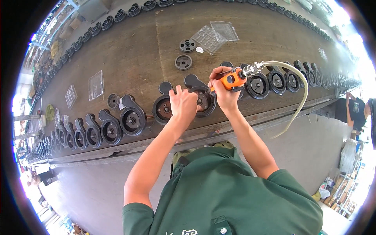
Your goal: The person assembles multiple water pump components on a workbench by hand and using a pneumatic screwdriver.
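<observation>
My left hand [183, 103] is closed on the left rim of a black round housing [207, 102], its thumb by the disc inside. Left of that hand is another black housing [158, 111], with a brownish disc inside and partly covered by my fingers. My right hand [226, 94] is wrapped round an orange air tool [234, 79] just above and right of the gripped housing. Metal fittings [252, 69] join the tool to a pale hose [306, 91], which curves down past the table edge. What the tool's tip touches cannot be made out.
Rows of black housings [133, 120] line the table's near edge on both sides, and more [119, 15] stand along the far edge. Two loose discs [183, 62] and clear plastic trays [208, 39] lie on the brown table [133, 51]. A person [356, 111] is at the far right.
</observation>
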Motion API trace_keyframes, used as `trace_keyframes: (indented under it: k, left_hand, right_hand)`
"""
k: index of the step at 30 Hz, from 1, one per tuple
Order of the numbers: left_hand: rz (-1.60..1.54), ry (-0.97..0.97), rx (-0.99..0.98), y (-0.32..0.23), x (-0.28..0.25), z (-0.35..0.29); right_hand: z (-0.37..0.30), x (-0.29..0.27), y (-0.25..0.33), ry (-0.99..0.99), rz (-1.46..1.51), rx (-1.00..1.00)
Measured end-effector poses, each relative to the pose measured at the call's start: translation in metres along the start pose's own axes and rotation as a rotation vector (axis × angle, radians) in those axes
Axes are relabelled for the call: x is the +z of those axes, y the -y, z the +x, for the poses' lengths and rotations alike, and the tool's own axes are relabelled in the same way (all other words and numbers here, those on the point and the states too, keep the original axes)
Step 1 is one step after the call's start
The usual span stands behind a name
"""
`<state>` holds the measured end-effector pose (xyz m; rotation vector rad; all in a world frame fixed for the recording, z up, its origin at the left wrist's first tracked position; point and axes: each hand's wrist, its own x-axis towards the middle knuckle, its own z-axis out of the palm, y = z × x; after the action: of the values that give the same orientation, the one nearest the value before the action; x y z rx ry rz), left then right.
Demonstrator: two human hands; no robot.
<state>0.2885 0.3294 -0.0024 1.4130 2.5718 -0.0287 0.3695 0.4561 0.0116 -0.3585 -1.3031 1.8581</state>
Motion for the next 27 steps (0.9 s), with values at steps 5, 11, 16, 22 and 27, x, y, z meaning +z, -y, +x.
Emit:
trace_keyframes:
  k: [5,11,16,22,27]
  left_hand:
    - [-0.043,-0.017,-0.014,0.000,-0.002,-0.002]
    - [-0.071,-0.035,-0.025,0.000,-0.002,-0.004]
    - [-0.076,-0.042,-0.031,0.000,0.000,-0.004]
    - [-0.096,-0.049,-0.028,0.001,0.000,-0.005]
    - [-0.104,-0.064,-0.024,0.004,0.003,-0.006]
  right_hand:
    - [0.012,0.005,-0.013,0.028,-0.031,-0.050]
    - [0.015,0.006,-0.013,0.032,-0.081,-0.065]
    - [0.016,0.005,-0.011,0.039,-0.085,-0.067]
    - [0.017,0.007,-0.010,0.059,-0.058,-0.027]
    - [0.016,0.006,-0.018,0.065,-0.115,-0.068]
